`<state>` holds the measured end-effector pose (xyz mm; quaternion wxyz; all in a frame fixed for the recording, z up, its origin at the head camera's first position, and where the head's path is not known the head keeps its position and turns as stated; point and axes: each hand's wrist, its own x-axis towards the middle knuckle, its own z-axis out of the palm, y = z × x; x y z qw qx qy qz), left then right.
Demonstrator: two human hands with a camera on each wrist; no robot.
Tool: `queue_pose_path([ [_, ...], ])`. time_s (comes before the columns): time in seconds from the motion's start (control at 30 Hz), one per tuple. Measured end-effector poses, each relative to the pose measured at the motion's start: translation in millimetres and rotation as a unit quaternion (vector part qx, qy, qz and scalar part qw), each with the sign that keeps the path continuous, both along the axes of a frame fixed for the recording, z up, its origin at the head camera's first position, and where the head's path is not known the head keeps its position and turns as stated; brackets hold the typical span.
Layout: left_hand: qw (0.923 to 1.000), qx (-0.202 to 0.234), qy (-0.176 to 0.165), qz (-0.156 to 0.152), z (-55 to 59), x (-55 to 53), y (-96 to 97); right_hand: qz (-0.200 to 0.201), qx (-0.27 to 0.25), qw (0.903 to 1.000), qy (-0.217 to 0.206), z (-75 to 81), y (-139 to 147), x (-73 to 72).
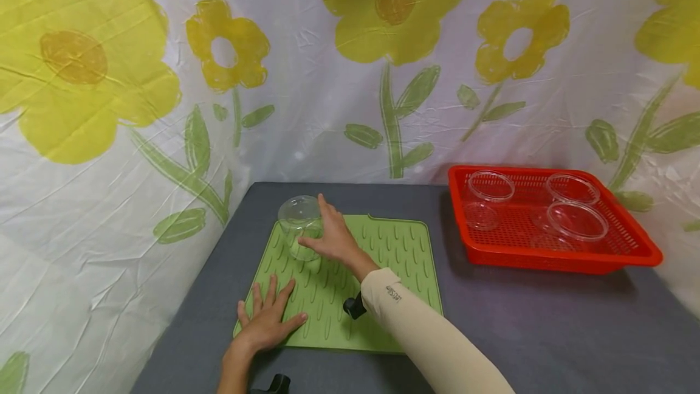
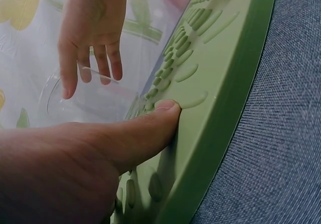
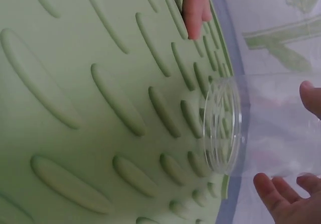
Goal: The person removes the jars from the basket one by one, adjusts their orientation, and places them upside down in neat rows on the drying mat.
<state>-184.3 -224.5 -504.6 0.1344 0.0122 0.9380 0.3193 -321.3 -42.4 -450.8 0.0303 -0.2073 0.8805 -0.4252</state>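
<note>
A clear plastic tub stands on the far left part of a ribbed green mat. At its right side is my right hand, thumb in front and the other fingers extended along the side. In the right wrist view, the thumb overlaps the tub's wall, and the fingertips lie along its edge; how firmly they touch is hard to tell. With fingers spread, my left hand rests on the mat's near left corner. Its thumb presses the ribbed surface in the left wrist view.
To the right sits a red perforated basket with three clear tubs in it. The grey tabletop runs under the mat and basket. A flower-printed curtain hangs behind and at the sides.
</note>
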Motion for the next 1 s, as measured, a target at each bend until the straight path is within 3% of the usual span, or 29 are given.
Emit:
queue_pose_path([
  [0.13, 0.9999, -0.008, -0.011, -0.003, 0.3, -2.0, -0.1, -0.002, -0.006, 1.0, 0.004, -0.4, -2, -2.1],
  [0.3, 1.0, -0.007, 0.001, -0.006, -5.8, -3.0, -2.1, -0.004, -0.024, 0.9996, 0.014, 2.2, -8, -1.8],
  [0.43, 1.0, 0.006, 0.007, -0.002, -2.2, -0.2, -0.9, 0.005, -0.026, 0.9996, 0.008, 1.3, -13, -0.5],
  [0.67, 0.9999, 0.0, -0.016, 0.001, 4.2, 1.0, 1.6, 0.014, -0.014, 0.9998, 0.001, -2.3, -16, 0.5],
  [1.0, 0.9998, -0.013, -0.017, 0.001, 2.5, 0.0, 0.3, 0.02, -0.018, 0.9996, -0.001, -2.4, -15, 1.2],
])
